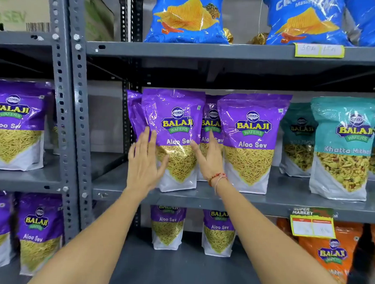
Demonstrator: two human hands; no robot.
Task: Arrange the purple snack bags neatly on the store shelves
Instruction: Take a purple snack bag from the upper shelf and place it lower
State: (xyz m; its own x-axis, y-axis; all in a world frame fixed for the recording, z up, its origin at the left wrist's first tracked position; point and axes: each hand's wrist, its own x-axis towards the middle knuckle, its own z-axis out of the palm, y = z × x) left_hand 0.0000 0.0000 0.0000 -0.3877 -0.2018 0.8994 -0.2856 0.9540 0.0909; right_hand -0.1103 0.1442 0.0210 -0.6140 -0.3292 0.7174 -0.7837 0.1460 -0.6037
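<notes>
A purple Aloo Sev bag [176, 119] stands upright at the front of the middle shelf [201, 197]. My left hand [144, 161] lies flat against its left edge, fingers spread. My right hand [209, 156] is against its right edge, fingers straight, thumb on the bag's front. Neither hand closes around the bag. A second purple bag [250, 140] stands just to the right, and another purple bag [212, 125] shows between them, further back. A fourth purple bag [132, 110] peeks out behind the left one.
Teal Khatta Mitha bags [342, 147] fill the shelf's right end. Blue chip bags [188, 16] sit on the shelf above. More purple bags [167, 225] and orange bags [330, 253] stand on the shelf below. The left rack [61, 91] holds more purple bags [18, 124].
</notes>
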